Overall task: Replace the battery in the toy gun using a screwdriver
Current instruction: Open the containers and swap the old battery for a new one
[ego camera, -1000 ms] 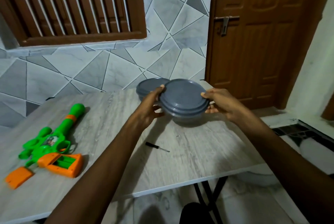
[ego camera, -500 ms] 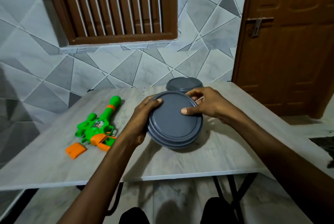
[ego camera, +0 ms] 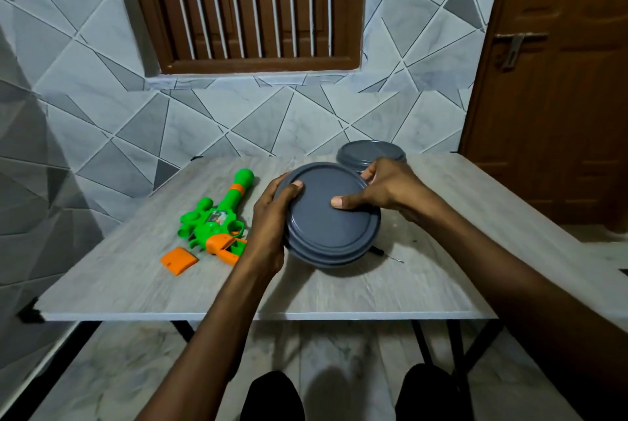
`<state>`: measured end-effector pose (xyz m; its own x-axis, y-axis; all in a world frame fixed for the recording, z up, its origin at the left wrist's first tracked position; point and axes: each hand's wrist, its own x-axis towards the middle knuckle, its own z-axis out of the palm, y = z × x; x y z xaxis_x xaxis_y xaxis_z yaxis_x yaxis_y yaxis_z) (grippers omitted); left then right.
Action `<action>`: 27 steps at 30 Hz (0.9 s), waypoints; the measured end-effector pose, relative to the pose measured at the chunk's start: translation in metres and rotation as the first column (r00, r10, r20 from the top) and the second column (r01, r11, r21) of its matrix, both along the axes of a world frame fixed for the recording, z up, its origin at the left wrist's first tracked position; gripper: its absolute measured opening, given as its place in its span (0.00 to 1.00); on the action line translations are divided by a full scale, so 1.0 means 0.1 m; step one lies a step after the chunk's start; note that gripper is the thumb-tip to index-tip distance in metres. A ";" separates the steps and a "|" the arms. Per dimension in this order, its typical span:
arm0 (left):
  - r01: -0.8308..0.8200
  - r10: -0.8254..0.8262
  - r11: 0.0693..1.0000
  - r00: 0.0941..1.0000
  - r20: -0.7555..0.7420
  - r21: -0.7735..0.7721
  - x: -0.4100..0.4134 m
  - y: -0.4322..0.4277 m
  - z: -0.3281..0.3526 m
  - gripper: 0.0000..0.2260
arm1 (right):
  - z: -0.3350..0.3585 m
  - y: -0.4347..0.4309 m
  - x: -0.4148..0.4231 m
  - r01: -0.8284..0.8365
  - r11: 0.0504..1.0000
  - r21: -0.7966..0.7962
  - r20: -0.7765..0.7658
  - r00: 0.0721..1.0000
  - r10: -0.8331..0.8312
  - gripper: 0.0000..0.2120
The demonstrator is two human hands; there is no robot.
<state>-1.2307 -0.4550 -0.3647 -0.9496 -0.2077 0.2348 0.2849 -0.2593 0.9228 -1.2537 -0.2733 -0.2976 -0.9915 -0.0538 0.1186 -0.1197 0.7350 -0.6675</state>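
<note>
A round grey lidded container (ego camera: 331, 216) is held just above the table, tilted toward me. My left hand (ego camera: 272, 216) grips its left rim, thumb on the lid. My right hand (ego camera: 384, 191) grips its right rim, thumb pressed on the lid's top. The green and orange toy gun (ego camera: 214, 220) lies on the table to the left, its orange battery compartment open, with the loose orange cover (ego camera: 178, 261) beside it. A small black-handled screwdriver (ego camera: 385, 254) lies on the table, mostly hidden behind the container.
A second grey lidded container (ego camera: 370, 152) stands at the table's back. The grey wood-grain table (ego camera: 136, 284) stands against a tiled wall with a shuttered window. A brown door (ego camera: 550, 97) is at the right. My knees show below the table's front edge.
The container has come from the table's back toward me and tilted, its lid now facing me. My right thumb has moved onto the lid. The view has swung left.
</note>
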 end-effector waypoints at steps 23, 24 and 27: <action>-0.001 -0.001 0.995 1.000 0.022 0.101 0.08 -0.14 -0.02 0.14 | 0.16 -0.20 0.06 0.053 0.997 0.062 0.103 0.993 -0.060 0.33; -0.010 0.008 0.995 1.000 0.020 0.100 0.08 -0.13 -0.03 0.14 | 0.17 -0.20 0.06 0.059 0.995 0.077 0.103 0.992 -0.067 0.33; -0.049 0.049 0.996 0.999 -0.006 0.076 0.10 -0.11 -0.04 0.11 | 0.20 -0.21 0.09 0.072 0.984 0.163 0.095 0.992 -0.089 0.34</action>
<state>-1.2208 -0.4659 -0.3688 -0.9360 -0.2716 0.2237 0.3059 -0.3141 0.8988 -1.2451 -0.2944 -0.2780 -0.9998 0.0165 0.0137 0.0063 0.8373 -0.5467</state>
